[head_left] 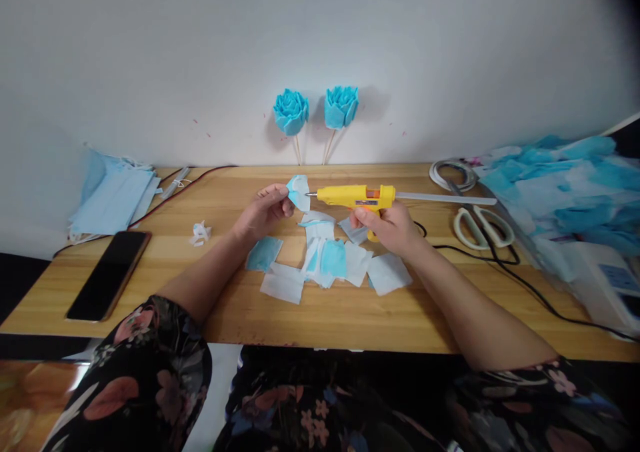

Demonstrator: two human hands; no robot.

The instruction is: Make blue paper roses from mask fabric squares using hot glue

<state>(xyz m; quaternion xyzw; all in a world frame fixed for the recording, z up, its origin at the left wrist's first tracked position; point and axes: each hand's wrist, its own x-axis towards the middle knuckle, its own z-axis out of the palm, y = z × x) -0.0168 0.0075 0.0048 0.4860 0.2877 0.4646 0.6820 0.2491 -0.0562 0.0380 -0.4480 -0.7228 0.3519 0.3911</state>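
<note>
Pinched in my left hand (269, 211) is a small folded petal of blue-and-white mask fabric (299, 193). My right hand (387, 227) wraps round the handle of a yellow hot glue gun (345, 196), its metal nozzle pointing left at the petal's edge. Whether the nozzle touches the fabric I cannot tell. A long clear glue stick (445, 199) sticks out of the gun's back. Below my hands lie several cut fabric squares (333, 259), some blue and some white, partly overlapping.
Two blue fabric flowers (291, 112) on thin sticks stand against the wall. Face masks (113, 192) and a phone (109, 275) lie left, near a white scrap (201, 233). To the right are scissors (483, 228), a coiled cable (453, 175), a black cord and a fabric heap (570, 185).
</note>
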